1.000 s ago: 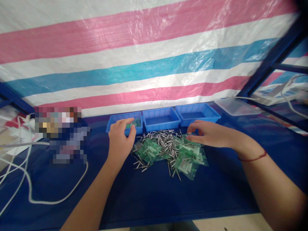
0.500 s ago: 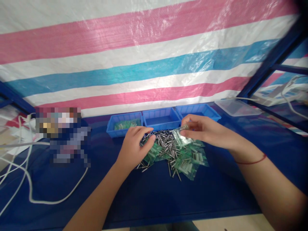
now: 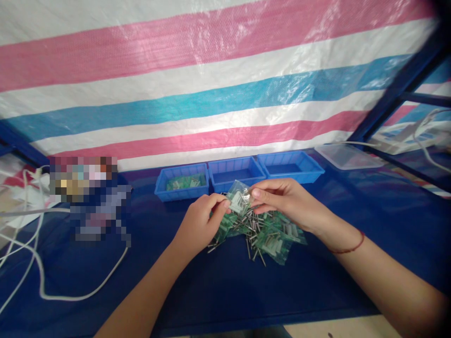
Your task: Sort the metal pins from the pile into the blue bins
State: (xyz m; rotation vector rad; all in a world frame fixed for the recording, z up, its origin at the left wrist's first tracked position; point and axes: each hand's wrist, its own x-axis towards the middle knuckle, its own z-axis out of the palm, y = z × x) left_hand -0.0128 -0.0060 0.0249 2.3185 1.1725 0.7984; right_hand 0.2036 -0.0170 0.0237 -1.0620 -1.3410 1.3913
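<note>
Between my two hands a small clear plastic bag (image 3: 238,198) is held up, with pale, rod-like pieces inside. My left hand (image 3: 204,220) pinches its left edge between thumb and finger. On the other side, my right hand (image 3: 282,199) grips the bag's right edge with the fingers closed. Below them lies a pile of loose metal screws or nails (image 3: 252,232), partly hidden by the hands. Several green-tinted plastic bags (image 3: 276,241) of pale pieces lie over and around that pile.
Three blue bins stand in a row behind the pile: the left bin (image 3: 164,192) holds green bags, beside a middle bin (image 3: 236,173) and a right bin (image 3: 296,166). A translucent lid (image 3: 347,157) lies at the back right. White cables (image 3: 63,296) loop across the table's left side.
My right hand has brought the bag leftward over the pile. My left hand's fingers, apart before, have closed on the bag's left edge.
</note>
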